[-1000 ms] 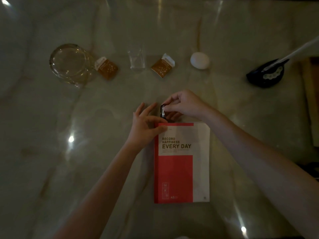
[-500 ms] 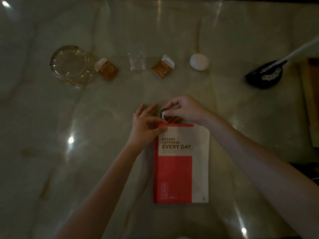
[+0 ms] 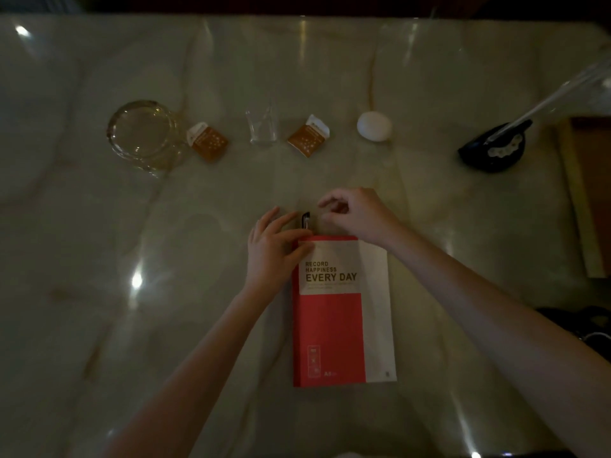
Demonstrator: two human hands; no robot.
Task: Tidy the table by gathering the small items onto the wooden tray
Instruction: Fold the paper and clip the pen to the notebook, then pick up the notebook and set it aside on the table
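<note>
A small black clip with a metal loop (image 3: pixel 305 220) is standing at the top left corner of the red and white notebook (image 3: pixel 344 312) on the glossy marbled counter (image 3: pixel 99 259). The left hand (image 3: pixel 274 252) is resting beside it, thumb pressing the notebook's corner, grip loose and holding nothing. The right hand (image 3: pixel 355 214) is hovering just right of the clip, fingers curled narrowly, apparently not touching it. The wooden tray (image 3: pixel 587 196) is lying well apart at the right edge.

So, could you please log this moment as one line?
left hand: on notebook corner | right hand: open beside clip | clip: at notebook top | egg: untouched
</note>
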